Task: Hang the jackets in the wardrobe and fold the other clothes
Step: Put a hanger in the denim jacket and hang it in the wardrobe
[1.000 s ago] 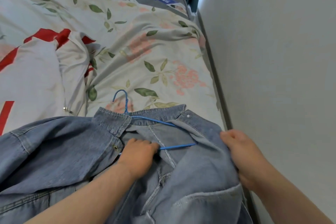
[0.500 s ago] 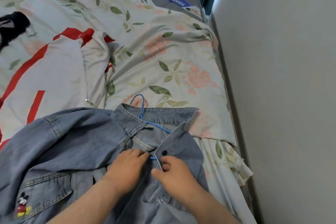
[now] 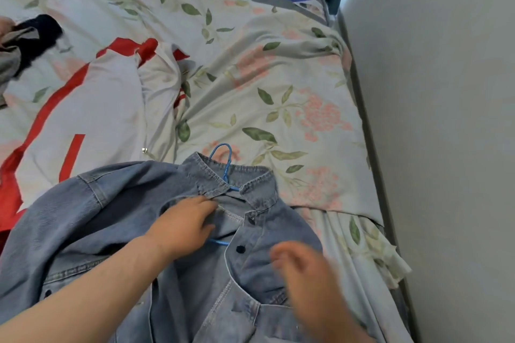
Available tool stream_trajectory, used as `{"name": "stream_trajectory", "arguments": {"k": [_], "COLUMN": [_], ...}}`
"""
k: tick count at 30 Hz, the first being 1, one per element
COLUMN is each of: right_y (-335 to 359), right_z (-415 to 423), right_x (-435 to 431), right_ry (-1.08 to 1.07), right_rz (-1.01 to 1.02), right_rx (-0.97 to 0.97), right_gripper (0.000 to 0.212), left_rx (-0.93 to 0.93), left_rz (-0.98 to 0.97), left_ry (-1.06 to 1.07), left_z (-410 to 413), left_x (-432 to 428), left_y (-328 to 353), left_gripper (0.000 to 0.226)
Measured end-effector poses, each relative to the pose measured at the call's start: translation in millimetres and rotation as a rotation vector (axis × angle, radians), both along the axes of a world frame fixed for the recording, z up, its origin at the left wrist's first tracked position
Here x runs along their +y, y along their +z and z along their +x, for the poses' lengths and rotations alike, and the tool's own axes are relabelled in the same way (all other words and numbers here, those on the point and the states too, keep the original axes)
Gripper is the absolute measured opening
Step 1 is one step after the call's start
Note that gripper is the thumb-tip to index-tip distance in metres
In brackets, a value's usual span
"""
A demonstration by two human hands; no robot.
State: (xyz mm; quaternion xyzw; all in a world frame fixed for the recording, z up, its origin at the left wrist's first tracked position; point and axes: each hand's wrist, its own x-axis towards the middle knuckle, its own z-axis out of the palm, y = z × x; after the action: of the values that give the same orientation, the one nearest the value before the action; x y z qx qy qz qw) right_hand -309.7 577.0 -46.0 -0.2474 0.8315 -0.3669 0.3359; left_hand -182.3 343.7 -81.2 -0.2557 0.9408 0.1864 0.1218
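Observation:
A light blue denim jacket [image 3: 106,220] lies on the bed near me, collar away from me. A blue wire hanger [image 3: 225,160] sits inside it, its hook sticking out past the collar. My left hand [image 3: 185,224] grips the left front edge of the jacket just below the collar, over the hanger's bar. My right hand [image 3: 303,270] is blurred and hovers over the right front panel, fingers loosely spread, holding nothing. The right panel is laid across, two dark buttons showing.
A white and red garment [image 3: 83,114] lies on the floral bedsheet [image 3: 278,86] to the left. A dark and grey garment [image 3: 25,39] is at the far left edge. A white wall [image 3: 446,133] runs close along the bed's right side. Teal curtains hang behind.
My right hand pulled the right front panel across over the hanger, then let go and drew back toward me. My left hand stayed at the collar. The view shifted left.

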Motion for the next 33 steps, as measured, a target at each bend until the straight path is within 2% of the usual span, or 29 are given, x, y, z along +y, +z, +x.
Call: {"name": "stream_trajectory", "arguments": {"k": [2, 3, 5, 7, 9, 12, 14, 17, 18, 20, 21, 23, 25, 26, 27, 28, 29, 30, 31, 33], "right_y": [-7.6, -15.7, -35.8, -51.0, -55.7, -54.7, -44.8, -26.2, -20.3, -14.1, -15.9, -22.9, -33.9, -38.7, -40.7, -40.8, -39.9, -39.5, -40.3, -42.5], "right_z": [-35.8, -47.3, -50.6, -45.4, -44.2, -50.5, -54.0, -55.4, -52.7, -41.2, -34.5, -24.9, -18.9, -16.5, -14.2, -12.6, -11.9, -12.5, -15.2, -23.1], "right_x": [23.5, 31.9, 41.2, 45.6, 49.5, 55.6, 57.4, 52.7, 49.3, 45.0, 43.5, 44.4, 51.7, 56.4, 59.8, 61.0, 61.6, 62.9, 64.1, 68.5], "right_ry": [-0.212, -0.19, -0.055, -0.033, -0.109, -0.187, -0.188, -0.132, -0.119, -0.046, -0.01, 0.058, 0.041, 0.011, -0.032, -0.086, -0.138, -0.165, -0.171, -0.094], "right_rz": [0.076, 0.189, 0.379, 0.346, 0.248, 0.233, 0.262, 0.278, 0.282, 0.244, 0.231, 0.305, 0.435, 0.451, 0.438, 0.4, 0.366, 0.358, 0.369, 0.381], "right_rx": [0.165, 0.142, -0.075, -0.221, -0.23, 0.022, 0.235, 0.409, 0.485, 0.666, 0.678, 0.405, 0.151, 0.111, 0.088, 0.06, 0.03, 0.011, 0.011, -0.012], "right_gripper": [0.023, 0.019, 0.019, 0.031, 0.037, 0.041, 0.041, 0.041, 0.039, 0.026, 0.018, 0.015, 0.036, 0.05, 0.058, 0.055, 0.039, 0.015, 0.013, 0.029], "left_rx": [-0.107, -0.095, -0.007, 0.102, 0.118, 0.098, 0.286, 0.672, 0.75, 0.811, 0.802, 0.676, 0.42, 0.359, 0.384, 0.454, 0.504, 0.467, 0.349, 0.052], "left_rz": [0.003, 0.05, 0.291, 0.493, 0.463, 0.383, 0.379, 0.251, 0.232, 0.195, 0.191, 0.209, 0.179, 0.11, 0.029, -0.021, -0.02, 0.043, 0.115, 0.17], "left_ry": [-0.098, -0.095, 0.082, 0.308, 0.392, 0.471, 0.501, 0.586, 0.604, 0.617, 0.624, 0.658, 0.734, 0.75, 0.704, 0.563, 0.341, 0.093, -0.101, -0.283], "left_z": [-4.4, -7.9, -19.5, -34.8, -46.4, -55.7, -63.0, -80.8, -89.2, -103.2, -106.9, -105.2, -90.9, -80.2, -69.6, -60.9, -53.5, -46.5, -40.5, -30.1], "left_x": [12.2, 20.4, 40.2, 61.4, 79.0, 91.9, 85.9, 63.4, 53.7, 34.3, 25.6, 16.3, 27.2, 43.1, 64.2, 88.5, 113.8, 137.6, 158.1, 180.3], "left_y": [0.4, -1.5, -1.6, -2.7, -11.3, -16.1, -10.5, 19.1, 29.5, 43.5, 45.6, 38.6, 28.6, 27.3, 28.3, 31.3, 34.5, 34.7, 33.7, 28.6], "left_gripper": [0.034, 0.037, 0.049, 0.062, 0.048, 0.02, 0.006, 0.02, 0.02, 0.02, 0.018, 0.007, 0.03, 0.042, 0.047, 0.044, 0.036, 0.029, 0.029, 0.037]}}
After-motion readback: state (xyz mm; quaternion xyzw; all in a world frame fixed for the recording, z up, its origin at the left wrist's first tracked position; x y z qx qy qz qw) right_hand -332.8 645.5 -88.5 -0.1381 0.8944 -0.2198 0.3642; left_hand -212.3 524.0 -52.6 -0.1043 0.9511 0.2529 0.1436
